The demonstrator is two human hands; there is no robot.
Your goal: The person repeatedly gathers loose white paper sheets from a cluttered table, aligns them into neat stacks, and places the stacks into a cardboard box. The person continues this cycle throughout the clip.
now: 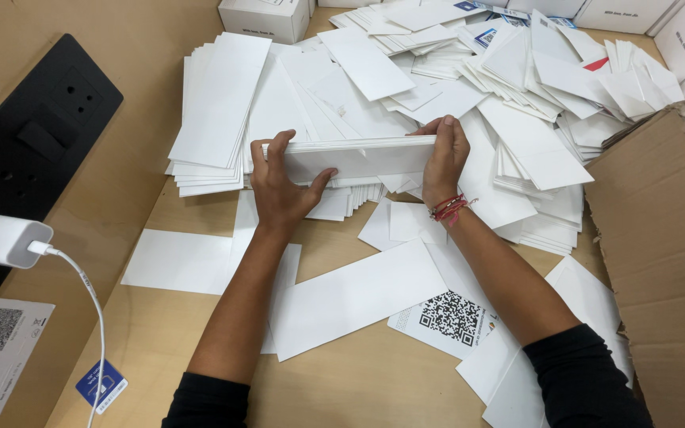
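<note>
Both hands, left hand [279, 186] and right hand [444, 158], clamp one squared bundle of white cards [358, 158] by its ends, while most cards lie loose in a heap [517, 95] across the table [152, 333].

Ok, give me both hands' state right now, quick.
Left hand: closed on the left end of the stack of white cards.
Right hand: closed on the stack's right end.

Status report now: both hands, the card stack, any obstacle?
Left hand and right hand grip the white card stack by its ends. Loose white cards heaped behind. Cardboard box at right.
</note>
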